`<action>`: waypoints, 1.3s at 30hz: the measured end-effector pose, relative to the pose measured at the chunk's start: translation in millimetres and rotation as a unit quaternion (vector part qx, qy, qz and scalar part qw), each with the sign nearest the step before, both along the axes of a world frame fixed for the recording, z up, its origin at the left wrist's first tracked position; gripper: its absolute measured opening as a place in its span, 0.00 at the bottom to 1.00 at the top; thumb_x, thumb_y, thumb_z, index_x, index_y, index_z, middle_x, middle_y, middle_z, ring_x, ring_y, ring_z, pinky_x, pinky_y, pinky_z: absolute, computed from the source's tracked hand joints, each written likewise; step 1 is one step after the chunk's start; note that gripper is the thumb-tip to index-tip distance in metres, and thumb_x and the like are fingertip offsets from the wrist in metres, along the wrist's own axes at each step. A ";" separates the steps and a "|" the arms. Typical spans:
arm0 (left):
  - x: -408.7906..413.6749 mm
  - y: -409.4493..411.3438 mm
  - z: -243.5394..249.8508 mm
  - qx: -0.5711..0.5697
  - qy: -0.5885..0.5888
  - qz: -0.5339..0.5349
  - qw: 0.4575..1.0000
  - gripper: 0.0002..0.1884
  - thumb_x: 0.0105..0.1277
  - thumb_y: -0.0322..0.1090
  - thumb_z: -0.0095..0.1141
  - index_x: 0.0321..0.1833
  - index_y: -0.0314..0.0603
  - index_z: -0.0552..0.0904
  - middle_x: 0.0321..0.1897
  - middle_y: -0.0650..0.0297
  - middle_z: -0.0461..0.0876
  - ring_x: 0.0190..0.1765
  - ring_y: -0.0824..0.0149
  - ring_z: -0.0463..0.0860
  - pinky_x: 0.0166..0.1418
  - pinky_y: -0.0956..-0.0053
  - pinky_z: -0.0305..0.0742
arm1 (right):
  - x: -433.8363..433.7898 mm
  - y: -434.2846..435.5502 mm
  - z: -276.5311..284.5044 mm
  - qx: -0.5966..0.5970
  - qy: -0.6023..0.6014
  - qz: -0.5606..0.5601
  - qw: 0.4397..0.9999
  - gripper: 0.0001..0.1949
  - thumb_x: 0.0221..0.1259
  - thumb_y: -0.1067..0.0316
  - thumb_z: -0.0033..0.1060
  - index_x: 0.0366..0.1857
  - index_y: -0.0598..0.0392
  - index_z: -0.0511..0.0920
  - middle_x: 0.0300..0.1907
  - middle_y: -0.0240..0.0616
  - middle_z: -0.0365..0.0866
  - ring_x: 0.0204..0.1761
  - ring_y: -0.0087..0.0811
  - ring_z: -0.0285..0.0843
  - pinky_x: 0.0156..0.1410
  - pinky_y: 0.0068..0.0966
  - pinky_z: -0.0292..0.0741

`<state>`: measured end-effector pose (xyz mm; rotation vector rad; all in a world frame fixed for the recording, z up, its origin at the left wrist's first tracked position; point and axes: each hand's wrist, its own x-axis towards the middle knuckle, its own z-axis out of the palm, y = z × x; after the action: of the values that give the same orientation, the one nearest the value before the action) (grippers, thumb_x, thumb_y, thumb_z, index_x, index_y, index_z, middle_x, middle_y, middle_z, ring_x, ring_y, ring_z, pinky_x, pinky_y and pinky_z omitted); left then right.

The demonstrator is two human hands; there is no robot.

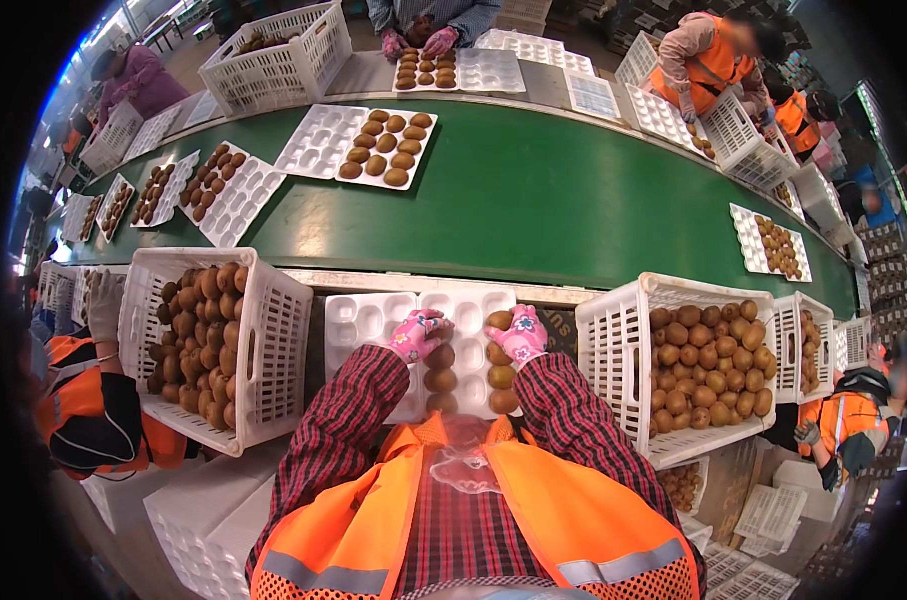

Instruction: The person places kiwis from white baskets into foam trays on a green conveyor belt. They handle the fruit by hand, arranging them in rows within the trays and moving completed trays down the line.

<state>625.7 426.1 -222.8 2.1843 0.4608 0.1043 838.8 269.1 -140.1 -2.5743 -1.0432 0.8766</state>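
A white plastic tray with molded cups (469, 352) lies in front of me, its lid-like left half (371, 315) folded out flat. Kiwifruits (441, 380) fill much of its left column, and another line of kiwifruits (501, 377) runs down the right column. The middle column shows bare cups. My left hand (417, 335), in a pink flowered glove, is at the top of the left column, its fingers over a kiwifruit partly hidden there. My right hand (521, 334), gloved alike, touches the top kiwifruit (500, 320) of the right column; whether either hand grips is unclear.
White crates of kiwifruits stand at left (281, 337) and right (611, 360). Beyond the tray runs a green conveyor belt (498, 187) carrying filled trays (387, 148). Co-workers stand across the belt and on both sides; one gloved hand (106, 304) is near the left crate.
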 end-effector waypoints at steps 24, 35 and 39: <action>13.5 5.7 3.8 0.090 0.047 0.041 0.994 0.22 0.59 0.33 0.67 0.58 0.45 0.84 0.56 0.57 0.83 0.61 0.49 0.78 0.66 0.57 0.74 | 29.6 22.9 -56.9 0.021 -0.067 0.219 0.973 0.26 0.59 0.49 0.71 0.58 0.49 0.80 0.59 0.43 0.78 0.63 0.49 0.74 0.67 0.45 0.73; 19.7 6.8 6.1 0.117 0.081 0.037 0.989 0.21 0.60 0.34 0.67 0.57 0.48 0.85 0.55 0.60 0.84 0.60 0.51 0.79 0.66 0.57 0.74 | 23.3 26.2 -64.8 0.003 -0.075 0.218 0.973 0.26 0.59 0.48 0.71 0.59 0.49 0.80 0.60 0.43 0.77 0.64 0.50 0.73 0.67 0.45 0.73; 21.5 6.8 9.5 0.137 0.110 0.019 0.984 0.21 0.60 0.34 0.68 0.58 0.49 0.86 0.56 0.61 0.84 0.60 0.51 0.79 0.66 0.57 0.74 | 20.6 27.2 -66.5 0.007 -0.078 0.213 0.974 0.26 0.60 0.48 0.71 0.59 0.49 0.79 0.60 0.43 0.77 0.64 0.50 0.73 0.68 0.45 0.73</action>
<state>647.2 432.9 -213.3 2.4713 0.6456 -0.0581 859.4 296.3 -206.6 -2.4784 -1.6823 0.7541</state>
